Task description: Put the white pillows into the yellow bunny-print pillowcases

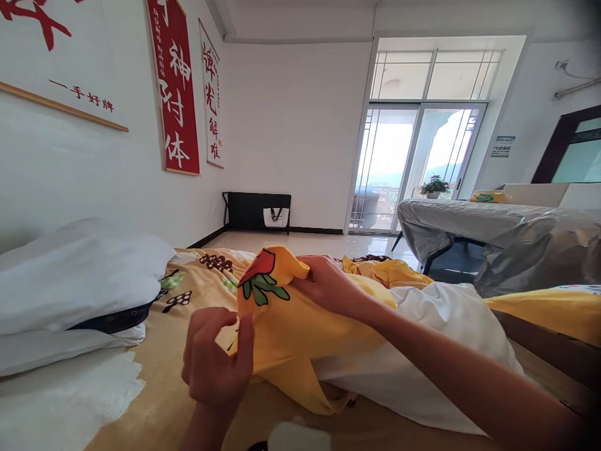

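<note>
A yellow fabric cover with a red and green carrot print is bunched up in front of me. My left hand pinches its near left edge, thumb against curled fingers. On the far side my right hand grips a fold near the top corner, the fingertips partly hidden by cloth. A white quilt or pillow lies to the right, partly under the yellow fabric; which of the two it is, I cannot tell. Beneath everything spreads a tan patterned bedsheet.
White bedding is heaped at the left by the wall. More yellow fabric lies at the bed's far side. A plastic-covered table with a chair stands at the right. A black folded panel leans against the back wall.
</note>
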`<action>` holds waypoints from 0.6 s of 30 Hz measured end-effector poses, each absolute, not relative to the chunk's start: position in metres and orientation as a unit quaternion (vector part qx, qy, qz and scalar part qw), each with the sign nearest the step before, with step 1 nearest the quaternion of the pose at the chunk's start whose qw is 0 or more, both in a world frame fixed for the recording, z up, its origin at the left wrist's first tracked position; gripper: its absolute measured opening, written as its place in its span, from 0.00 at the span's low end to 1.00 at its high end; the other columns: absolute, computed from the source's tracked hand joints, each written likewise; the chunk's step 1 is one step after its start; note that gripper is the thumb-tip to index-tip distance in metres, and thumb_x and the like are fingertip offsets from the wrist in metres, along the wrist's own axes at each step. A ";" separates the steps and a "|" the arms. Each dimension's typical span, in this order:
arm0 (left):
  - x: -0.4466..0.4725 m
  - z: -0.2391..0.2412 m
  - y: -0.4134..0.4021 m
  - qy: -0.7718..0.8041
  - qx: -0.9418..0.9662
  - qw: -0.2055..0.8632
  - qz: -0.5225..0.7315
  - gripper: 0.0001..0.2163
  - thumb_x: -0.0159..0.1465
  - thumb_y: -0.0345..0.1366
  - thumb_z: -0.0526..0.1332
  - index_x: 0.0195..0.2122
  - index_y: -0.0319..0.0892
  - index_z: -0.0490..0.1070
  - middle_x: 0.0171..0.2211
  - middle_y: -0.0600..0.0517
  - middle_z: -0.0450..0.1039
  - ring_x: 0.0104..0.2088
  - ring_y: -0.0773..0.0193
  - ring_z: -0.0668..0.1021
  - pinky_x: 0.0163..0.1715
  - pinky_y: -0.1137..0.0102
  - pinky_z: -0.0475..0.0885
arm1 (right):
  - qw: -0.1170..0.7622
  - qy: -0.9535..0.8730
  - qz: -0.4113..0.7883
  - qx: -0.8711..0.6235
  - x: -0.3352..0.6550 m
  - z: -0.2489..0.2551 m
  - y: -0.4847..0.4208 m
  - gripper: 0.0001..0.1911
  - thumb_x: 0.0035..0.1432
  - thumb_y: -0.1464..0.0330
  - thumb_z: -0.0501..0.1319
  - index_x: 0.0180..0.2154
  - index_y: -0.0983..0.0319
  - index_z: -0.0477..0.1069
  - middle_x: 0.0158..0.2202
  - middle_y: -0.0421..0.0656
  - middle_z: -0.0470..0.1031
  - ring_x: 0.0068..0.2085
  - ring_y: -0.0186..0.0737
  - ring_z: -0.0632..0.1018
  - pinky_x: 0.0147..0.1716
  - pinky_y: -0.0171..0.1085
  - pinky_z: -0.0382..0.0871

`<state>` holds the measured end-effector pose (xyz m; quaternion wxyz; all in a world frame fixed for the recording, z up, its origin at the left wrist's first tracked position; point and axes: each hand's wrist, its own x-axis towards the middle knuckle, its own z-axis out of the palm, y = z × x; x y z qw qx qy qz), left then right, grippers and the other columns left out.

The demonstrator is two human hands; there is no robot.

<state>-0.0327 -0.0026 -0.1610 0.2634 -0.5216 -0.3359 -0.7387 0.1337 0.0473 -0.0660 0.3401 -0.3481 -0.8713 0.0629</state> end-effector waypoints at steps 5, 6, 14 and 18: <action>-0.011 -0.167 0.003 -0.463 -0.630 0.259 -0.568 0.11 0.61 0.40 0.61 0.42 0.43 0.66 0.31 0.48 0.71 0.32 0.58 0.74 0.31 0.68 0.67 | 0.347 -0.868 0.133 -0.329 0.132 -0.067 0.050 0.11 0.56 0.65 0.55 0.24 0.63 0.64 0.21 0.34 0.58 0.26 0.30 0.58 0.24 0.32 0.50; -0.009 -0.169 0.008 -0.468 -0.632 0.261 -0.559 0.11 0.62 0.41 0.60 0.42 0.42 0.66 0.31 0.48 0.71 0.31 0.58 0.74 0.31 0.68 0.67 | 0.347 -0.868 0.135 -0.327 0.133 -0.067 0.050 0.11 0.56 0.65 0.55 0.24 0.63 0.64 0.21 0.34 0.59 0.26 0.30 0.58 0.24 0.31 0.50; -0.014 -0.176 0.023 -0.437 -0.663 0.207 -0.571 0.06 0.66 0.33 0.55 0.30 0.43 0.64 0.26 0.52 0.69 0.27 0.64 0.73 0.29 0.72 0.65 | 0.351 -0.876 0.089 -0.320 0.134 -0.069 0.051 0.13 0.55 0.66 0.55 0.21 0.63 0.58 0.20 0.33 0.56 0.25 0.29 0.57 0.24 0.31 0.50; -0.017 -0.173 0.019 -0.440 -0.668 0.160 -0.578 0.08 0.66 0.35 0.55 0.29 0.44 0.62 0.26 0.54 0.69 0.26 0.67 0.73 0.27 0.73 0.65 | 0.355 -0.875 0.047 -0.326 0.133 -0.069 0.054 0.14 0.53 0.67 0.56 0.20 0.62 0.56 0.20 0.33 0.55 0.25 0.29 0.56 0.24 0.32 0.49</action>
